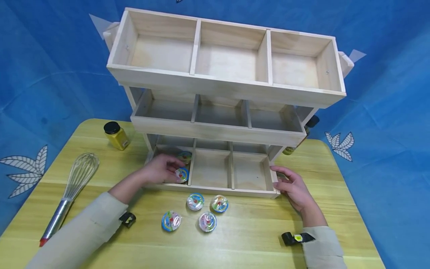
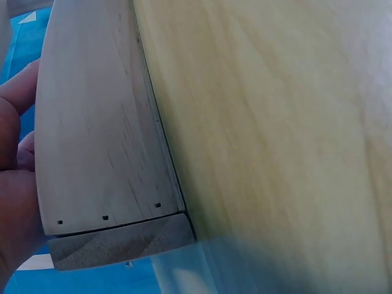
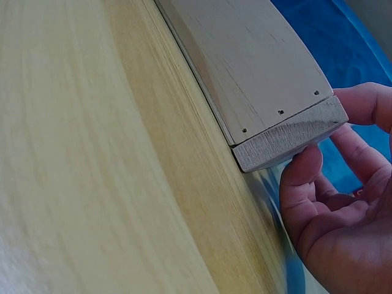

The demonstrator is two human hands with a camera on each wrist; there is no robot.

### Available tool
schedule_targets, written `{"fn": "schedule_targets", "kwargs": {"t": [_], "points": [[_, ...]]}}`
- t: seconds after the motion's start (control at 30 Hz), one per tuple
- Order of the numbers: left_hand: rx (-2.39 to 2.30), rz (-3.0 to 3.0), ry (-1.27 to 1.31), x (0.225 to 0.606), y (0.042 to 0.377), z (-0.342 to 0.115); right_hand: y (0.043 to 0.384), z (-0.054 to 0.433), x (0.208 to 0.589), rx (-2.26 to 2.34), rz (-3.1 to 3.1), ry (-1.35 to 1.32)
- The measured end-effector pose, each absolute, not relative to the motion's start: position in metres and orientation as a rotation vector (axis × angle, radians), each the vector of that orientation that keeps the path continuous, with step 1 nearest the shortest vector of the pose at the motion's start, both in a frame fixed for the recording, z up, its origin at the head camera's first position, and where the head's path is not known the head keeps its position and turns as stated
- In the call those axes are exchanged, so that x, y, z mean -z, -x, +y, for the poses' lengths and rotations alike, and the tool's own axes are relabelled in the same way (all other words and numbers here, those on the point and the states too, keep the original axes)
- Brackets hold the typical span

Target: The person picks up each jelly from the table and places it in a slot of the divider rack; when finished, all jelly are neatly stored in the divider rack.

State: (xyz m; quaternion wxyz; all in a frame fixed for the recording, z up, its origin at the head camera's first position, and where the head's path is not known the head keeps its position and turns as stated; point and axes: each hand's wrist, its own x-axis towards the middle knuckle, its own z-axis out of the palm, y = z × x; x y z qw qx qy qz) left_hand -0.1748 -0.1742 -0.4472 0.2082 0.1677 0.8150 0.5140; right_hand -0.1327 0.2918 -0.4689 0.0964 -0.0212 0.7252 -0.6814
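Pinching, with the left hand, a small round cup with a blue-rimmed printed lid, inside the left compartment of the lowest level of a three-tier pale wooden rack. Clamped between curled fingers and thumb, as seen from the head; hidden from the left wrist view by the wooden wall. Impossible to tell whether resting on the compartment's floor. Just behind, in the same compartment, a second round cup with a green-and-blue lid. Gripping, with the right hand, the right end of that same level, with thumb at the front corner and fingers against the end wall.

Judging by this layout, only partway along: probably one cup stowed, one in hand, and four more small round cups with colourful lids left loose on the yellow wooden counter in front of the rack. Apart on the left, untouched: a silver wire whisk and a yellow jar with a black lid.
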Motion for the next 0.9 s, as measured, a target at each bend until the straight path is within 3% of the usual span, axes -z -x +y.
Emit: {"fn": "schedule_targets", "kwargs": {"t": [0.33,0.6,0.9], "points": [[-1.535,2.286,-0.48,0.437,0.164,-0.18,0.131,0.289,0.468,2.028,2.133,0.056],[-1.816,2.38,-0.394,0.423,0.125,-0.19,0.133,0.289,0.47,2.007,2.146,0.042],[-1.922,2.349,-0.512,0.423,0.088,-0.2,0.133,0.29,0.467,1.989,2.166,0.037]]}}
